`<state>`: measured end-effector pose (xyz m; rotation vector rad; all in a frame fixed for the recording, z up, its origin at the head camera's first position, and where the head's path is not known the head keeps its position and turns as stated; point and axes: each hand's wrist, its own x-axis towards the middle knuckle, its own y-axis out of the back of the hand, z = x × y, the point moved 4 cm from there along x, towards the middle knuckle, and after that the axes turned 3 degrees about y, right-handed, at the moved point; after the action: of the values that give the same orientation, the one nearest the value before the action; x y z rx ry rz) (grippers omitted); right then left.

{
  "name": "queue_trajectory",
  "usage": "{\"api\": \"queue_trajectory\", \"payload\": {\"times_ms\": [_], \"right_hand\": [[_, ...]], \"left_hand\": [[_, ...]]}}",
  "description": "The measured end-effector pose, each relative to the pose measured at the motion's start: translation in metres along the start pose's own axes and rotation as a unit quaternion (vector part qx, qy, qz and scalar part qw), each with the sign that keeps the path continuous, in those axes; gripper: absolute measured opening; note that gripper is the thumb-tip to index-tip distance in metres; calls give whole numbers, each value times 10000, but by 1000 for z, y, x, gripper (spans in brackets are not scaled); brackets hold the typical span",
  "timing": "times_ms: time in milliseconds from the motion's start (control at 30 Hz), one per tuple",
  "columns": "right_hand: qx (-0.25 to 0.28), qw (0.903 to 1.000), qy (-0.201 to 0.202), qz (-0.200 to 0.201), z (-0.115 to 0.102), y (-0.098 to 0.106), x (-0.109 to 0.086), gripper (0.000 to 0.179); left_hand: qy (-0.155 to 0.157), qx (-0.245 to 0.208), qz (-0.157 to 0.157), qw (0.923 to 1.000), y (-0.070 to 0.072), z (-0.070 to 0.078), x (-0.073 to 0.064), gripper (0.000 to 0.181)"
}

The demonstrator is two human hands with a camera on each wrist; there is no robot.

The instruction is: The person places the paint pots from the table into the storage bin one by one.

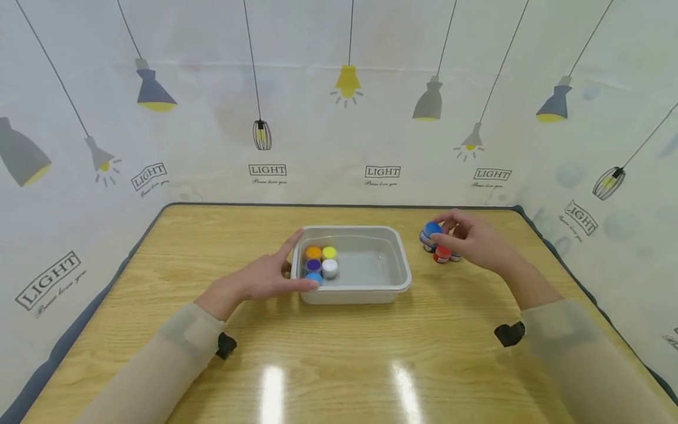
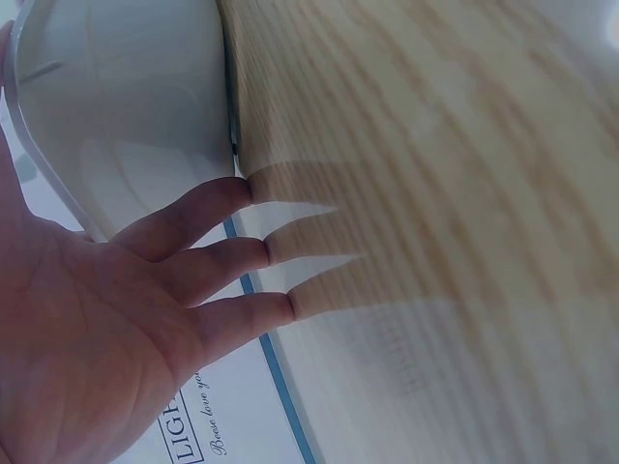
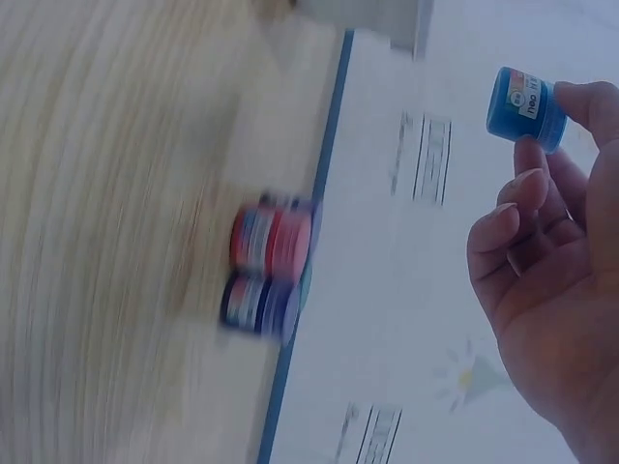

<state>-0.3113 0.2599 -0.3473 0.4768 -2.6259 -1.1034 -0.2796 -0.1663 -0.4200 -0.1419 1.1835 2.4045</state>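
Note:
My right hand [image 1: 479, 241] pinches a small blue paint jar [image 3: 527, 108] between thumb and fingertips, lifted over the table at the right. Below it stand a red paint jar [image 1: 442, 254] and a few others, partly hidden by the hand; a dark jar [image 3: 259, 305] shows beside the red one in the right wrist view. My left hand [image 1: 265, 275] rests at the left end of a light grey plastic tub [image 1: 351, 297], thumb over the near rim and index finger along the far corner. In the left wrist view its other fingers are extended, tips on the table.
Inside the tub's left end stand several jars, among them an orange-lidded jar [image 1: 313, 252], a yellow-lidded jar [image 1: 329, 252] and a white jar [image 1: 330, 268]. The wooden table [image 1: 339, 353] ends at a lamp-printed curtain [image 1: 312, 118] behind and on both sides.

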Motion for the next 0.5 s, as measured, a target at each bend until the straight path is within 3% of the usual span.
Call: {"api": "queue_trajectory", "payload": {"times_ms": [100, 267, 500], "right_hand": [[279, 9988, 314, -246, -17, -23, 10, 31], [158, 9951, 869, -450, -41, -56, 24, 29], [153, 9902, 1081, -867, -67, -99, 43, 30]], "left_hand": [[-9, 1, 13, 10000, -1, 0, -1, 127], [-47, 1, -4, 10000, -2, 0, -1, 127], [-20, -3, 17, 10000, 0, -1, 0, 127]]}}
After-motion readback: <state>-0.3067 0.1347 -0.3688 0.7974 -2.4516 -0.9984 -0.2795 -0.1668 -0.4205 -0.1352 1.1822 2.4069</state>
